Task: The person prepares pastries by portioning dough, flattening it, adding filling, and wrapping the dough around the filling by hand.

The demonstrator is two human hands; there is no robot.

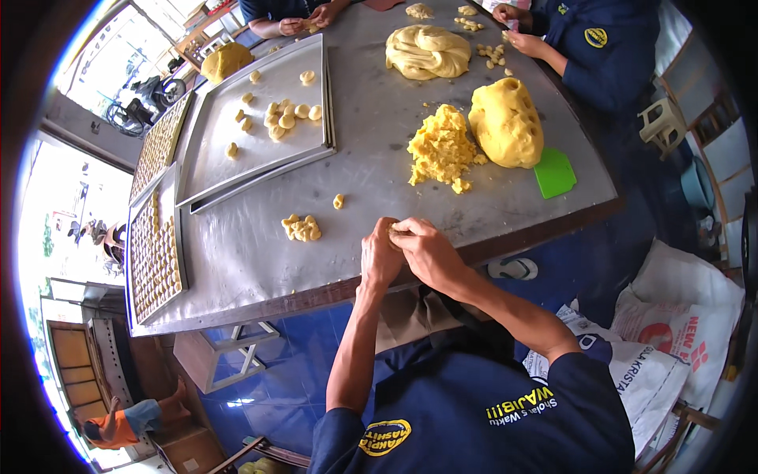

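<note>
My left hand (380,254) and my right hand (423,251) meet above the table's near edge, fingers closed around a small pale dough piece (393,229), mostly hidden by them. Left of them, on the metal table (260,261), lie a cluster of small dough pieces (302,228) and a single piece (339,202). Beyond my hands are a crumbly yellow heap (440,148), a large smooth yellow mass (505,122) and a green scraper (556,172). A big pale dough mound (427,52) sits farther back.
Trays hold scattered pieces (207,174) and rows of pieces (155,253) at left. Two co-workers' hands (300,24), (517,39) work at the far edge. A white stool (662,126) and sacks (671,332) are at right. A person in orange (118,426) is lower left.
</note>
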